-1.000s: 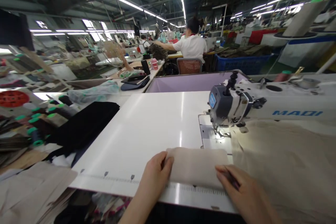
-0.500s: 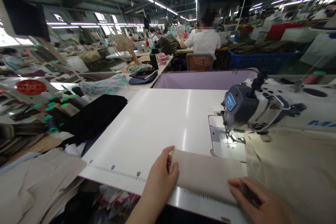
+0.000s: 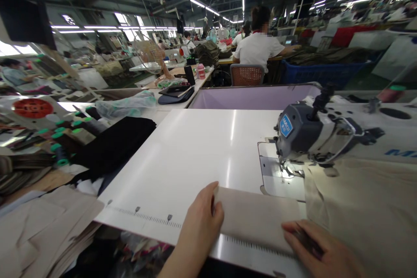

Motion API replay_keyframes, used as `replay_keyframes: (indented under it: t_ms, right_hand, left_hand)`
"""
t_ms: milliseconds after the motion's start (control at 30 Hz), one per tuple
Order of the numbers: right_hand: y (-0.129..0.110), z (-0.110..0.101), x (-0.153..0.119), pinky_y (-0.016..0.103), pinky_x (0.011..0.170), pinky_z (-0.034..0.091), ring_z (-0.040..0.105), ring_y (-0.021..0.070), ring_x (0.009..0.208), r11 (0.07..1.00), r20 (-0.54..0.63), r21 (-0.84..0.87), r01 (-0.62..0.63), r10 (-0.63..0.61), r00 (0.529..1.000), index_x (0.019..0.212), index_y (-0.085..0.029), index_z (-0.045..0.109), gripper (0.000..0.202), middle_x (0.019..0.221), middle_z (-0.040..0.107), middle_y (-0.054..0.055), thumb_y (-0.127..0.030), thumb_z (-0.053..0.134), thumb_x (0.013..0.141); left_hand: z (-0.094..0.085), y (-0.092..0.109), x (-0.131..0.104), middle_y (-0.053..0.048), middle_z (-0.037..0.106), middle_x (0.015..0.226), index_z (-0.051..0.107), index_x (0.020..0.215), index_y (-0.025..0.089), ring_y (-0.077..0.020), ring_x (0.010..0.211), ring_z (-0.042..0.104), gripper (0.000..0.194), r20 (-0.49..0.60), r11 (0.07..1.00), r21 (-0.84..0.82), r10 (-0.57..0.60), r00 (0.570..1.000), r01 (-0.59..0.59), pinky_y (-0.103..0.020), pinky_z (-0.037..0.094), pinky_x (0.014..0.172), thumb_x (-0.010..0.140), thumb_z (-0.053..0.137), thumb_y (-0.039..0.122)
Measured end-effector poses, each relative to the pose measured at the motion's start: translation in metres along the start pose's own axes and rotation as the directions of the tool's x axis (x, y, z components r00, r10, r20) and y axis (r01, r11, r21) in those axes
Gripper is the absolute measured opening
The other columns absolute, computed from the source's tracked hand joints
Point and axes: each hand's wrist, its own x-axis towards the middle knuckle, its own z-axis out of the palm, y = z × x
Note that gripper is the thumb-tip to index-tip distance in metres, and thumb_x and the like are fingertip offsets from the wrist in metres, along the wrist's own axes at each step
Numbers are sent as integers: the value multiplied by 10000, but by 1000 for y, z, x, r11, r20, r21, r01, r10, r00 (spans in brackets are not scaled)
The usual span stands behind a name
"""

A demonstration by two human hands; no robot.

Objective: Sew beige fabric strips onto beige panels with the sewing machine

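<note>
A folded beige fabric piece (image 3: 254,215) lies flat near the front edge of the white sewing table (image 3: 182,156). Its left end is gripped by my left hand (image 3: 203,215), thumb and fingers pinched at the edge. My right hand (image 3: 314,243) holds the lower right corner, with a small dark object, too unclear to name, in its curled fingers. Just beyond the fabric stands the sewing machine (image 3: 299,132), its lit needle area over the metal plate. More beige cloth (image 3: 368,208) spreads under and right of the machine head.
Stacked beige pieces (image 3: 42,230) lie at the lower left, with black cloth (image 3: 120,143) and thread cones (image 3: 65,139) behind them. A purple-lined bin (image 3: 254,97) borders the table's far edge. A person (image 3: 259,50) sits beyond it.
The seated person ahead has shifted and now stretches an arm to the right toward the blue crate. My hands and the fabric have barely moved.
</note>
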Motion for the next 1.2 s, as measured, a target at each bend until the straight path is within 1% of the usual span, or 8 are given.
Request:
replay_keyframes:
  t_ms: [67,133,200,267,333,400,633,1200]
  right_hand:
    - [-2,1,0,153,617,563,746,156,691,1000,-15,-3,26,-26,1000,845,-300,776,231,808,786,-27,-466,617,872]
    - [-6,0,0,166,607,561,728,153,667,999,-55,-8,52,-53,997,889,-290,770,201,816,777,-16,-432,628,872]
    - [-10,-1,0,183,613,560,714,153,672,997,-105,-10,75,-75,992,935,-278,758,192,847,766,-2,-407,627,877]
    - [-13,-2,0,198,638,558,710,158,706,996,-124,-6,86,-86,989,943,-269,745,193,863,753,7,-395,602,905]
    - [-15,-4,0,207,642,546,704,160,714,997,-113,-6,77,-77,991,910,-264,734,214,831,737,6,-394,566,941]
    - [-15,-4,0,217,628,524,689,159,693,998,-97,-13,57,-58,994,866,-256,720,249,783,715,-1,-397,539,965]
    - [-20,0,4,247,600,443,625,153,629,999,-105,-51,0,-6,994,733,-224,635,288,691,638,-18,-359,527,964]
    - [-23,-2,6,247,602,438,639,157,644,998,-99,-51,-28,23,995,725,-230,624,273,701,655,-22,-343,537,959]
  left_hand:
    - [1,1,-2,-92,668,1058,543,1363,176,-220,844,674,485,-30,993,84,83,996,-80,-357,581,771,886,471,130]
    - [0,2,-2,-118,630,1199,549,1364,218,-248,949,665,503,-82,960,194,223,971,-204,-389,586,795,882,476,95]
    - [-1,1,0,-116,606,1287,606,1284,244,-287,1089,624,462,-97,882,286,416,904,-375,-437,576,864,883,473,57]
    - [-1,-2,4,-97,644,1245,646,1190,231,-287,1120,608,399,-47,785,301,580,814,-542,-444,573,902,896,462,34]
    - [-1,-6,9,-85,682,1152,649,1164,203,-263,1053,631,360,10,722,268,660,751,-638,-409,593,872,912,456,33]
    - [-1,-7,13,-82,692,1112,644,1170,186,-249,1019,642,364,24,701,245,686,727,-669,-387,604,862,913,443,26]
    - [-6,-4,14,-64,703,1107,657,1167,222,-245,1004,661,384,12,713,238,677,736,-660,-371,619,849,912,430,47]
    - [-7,-1,12,-59,711,1109,660,1153,231,-233,1020,672,396,29,738,235,645,763,-633,-353,615,880,889,432,45]
